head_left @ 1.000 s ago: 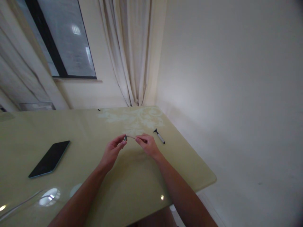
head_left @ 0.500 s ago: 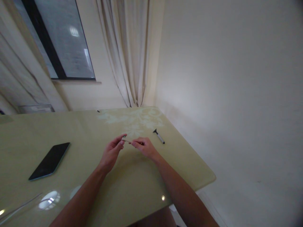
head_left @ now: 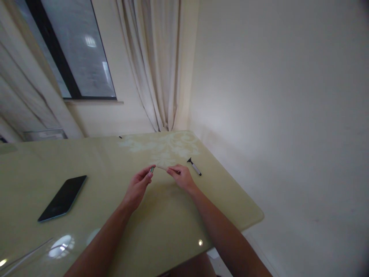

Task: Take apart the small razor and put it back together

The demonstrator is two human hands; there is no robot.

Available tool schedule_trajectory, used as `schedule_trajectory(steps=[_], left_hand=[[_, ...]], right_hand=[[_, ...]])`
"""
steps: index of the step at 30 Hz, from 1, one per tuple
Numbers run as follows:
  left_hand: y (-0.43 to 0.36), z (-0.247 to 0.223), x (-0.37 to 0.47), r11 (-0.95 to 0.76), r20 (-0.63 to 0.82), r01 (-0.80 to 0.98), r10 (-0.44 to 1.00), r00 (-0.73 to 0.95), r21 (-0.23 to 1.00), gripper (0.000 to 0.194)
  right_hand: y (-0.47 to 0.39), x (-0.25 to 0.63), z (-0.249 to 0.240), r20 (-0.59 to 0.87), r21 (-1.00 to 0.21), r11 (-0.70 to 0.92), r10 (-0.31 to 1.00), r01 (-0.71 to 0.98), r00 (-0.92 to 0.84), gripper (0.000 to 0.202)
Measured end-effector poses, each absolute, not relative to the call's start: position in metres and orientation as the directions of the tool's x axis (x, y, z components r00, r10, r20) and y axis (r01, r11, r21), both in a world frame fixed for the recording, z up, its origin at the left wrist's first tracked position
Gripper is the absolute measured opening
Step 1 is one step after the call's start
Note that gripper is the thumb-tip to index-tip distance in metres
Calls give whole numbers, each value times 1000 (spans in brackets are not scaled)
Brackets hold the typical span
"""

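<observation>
Above the table, my left hand (head_left: 138, 186) pinches a small green object (head_left: 152, 169) with a pale part between thumb and fingers; its kind is too small to make out. My right hand (head_left: 181, 176) is closed on one end of a thin pale strip (head_left: 162, 167), whose free end points left toward the green object. The strip's tip lies close to my left fingertips, and I cannot tell whether they touch. To the right of my right hand, a razor-shaped tool (head_left: 194, 167) with a black head and grey handle lies on the table.
The glossy yellow-green table (head_left: 161, 234) has a rounded right corner. A black tablet (head_left: 62, 198) lies on its left. A small dark piece (head_left: 120, 137) is at the far edge. Curtains (head_left: 157, 65) and a window (head_left: 77, 50) stand behind, and a wall (head_left: 273, 115) is at right.
My right hand has moved slightly right with the pale strip, away from my left hand. More of the strip and of the green object now shows.
</observation>
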State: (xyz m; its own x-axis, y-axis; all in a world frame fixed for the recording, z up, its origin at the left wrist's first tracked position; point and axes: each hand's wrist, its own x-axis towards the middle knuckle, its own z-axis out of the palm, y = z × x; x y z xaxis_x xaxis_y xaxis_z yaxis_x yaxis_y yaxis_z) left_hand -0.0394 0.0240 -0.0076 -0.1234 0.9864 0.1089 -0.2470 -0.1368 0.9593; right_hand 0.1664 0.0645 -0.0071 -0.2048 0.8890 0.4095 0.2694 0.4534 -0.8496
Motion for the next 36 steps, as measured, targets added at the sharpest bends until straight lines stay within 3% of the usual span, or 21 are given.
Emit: schedule_trajectory(steps=[6, 12, 17, 21, 23, 28, 33, 36], left_hand=[[21, -2, -35, -88, 54, -358, 993, -103, 930, 60], [20, -1, -31, -62, 7, -427, 992, -128, 902, 58], [22, -6, -32, -74, 47, -418, 996, -73, 905, 57], [23, -7, -32, -76, 23, -454, 992, -121, 888, 55], [23, -7, -31, -73, 18, -478, 993, -118, 875, 55], [21, -7, -32, -66, 44, -489, 997, -56, 870, 54], [23, -9, -32, -52, 2, -524, 995, -95, 850, 50], [23, -8, -32, -56, 18, -548, 997, -73, 835, 50]], right_hand=[[59, 160, -5, 347, -888, 431, 858, 161, -378, 38], [61, 161, -6, 403, -865, 438, 897, 245, -182, 38], [58, 156, -7, 289, -923, 361, 880, 134, -377, 42], [60, 156, -6, 402, -875, 439, 894, 204, -198, 38], [60, 158, -5, 385, -894, 414, 905, 173, -177, 40], [55, 155, -4, 215, -955, 278, 886, 101, -411, 44], [55, 154, -1, 414, -864, 454, 886, 216, -208, 34], [55, 157, -1, 360, -888, 426, 878, 172, -315, 35]])
